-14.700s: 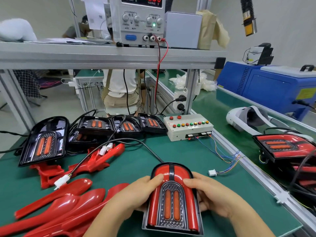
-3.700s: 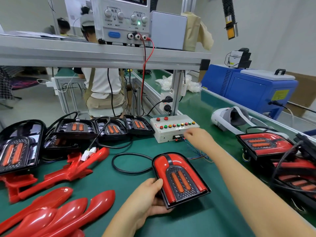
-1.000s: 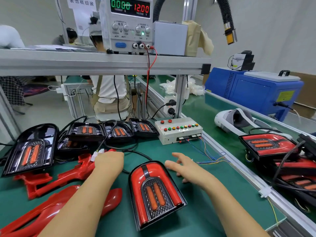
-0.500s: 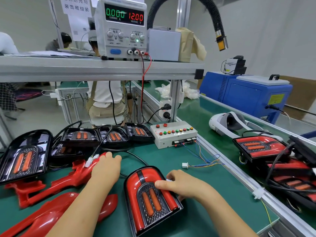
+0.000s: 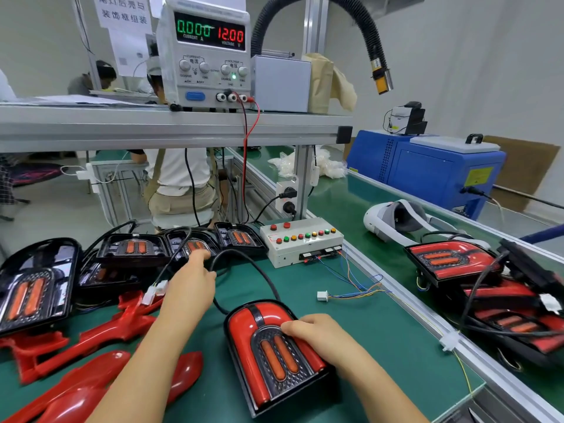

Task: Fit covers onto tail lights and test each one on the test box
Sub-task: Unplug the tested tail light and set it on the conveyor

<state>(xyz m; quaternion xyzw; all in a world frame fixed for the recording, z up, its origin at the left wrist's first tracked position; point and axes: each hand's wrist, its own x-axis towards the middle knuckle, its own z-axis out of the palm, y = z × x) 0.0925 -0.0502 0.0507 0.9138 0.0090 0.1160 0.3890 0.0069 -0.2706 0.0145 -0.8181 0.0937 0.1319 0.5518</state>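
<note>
Swapping pieces: our right hand grips the covered light, fingers curled; beyond it our left hand, fingers outstretched, touches a bare light we should grasp next

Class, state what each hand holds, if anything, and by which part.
Right hand grips the covered tail light by its right edge. Left hand holds nothing, extended toward the uncovered lights.

The left hand reached forward, fingers stretched ahead. The right hand lay palm down, nearer the body, fingers curled over the tail light beneath them.
</note>
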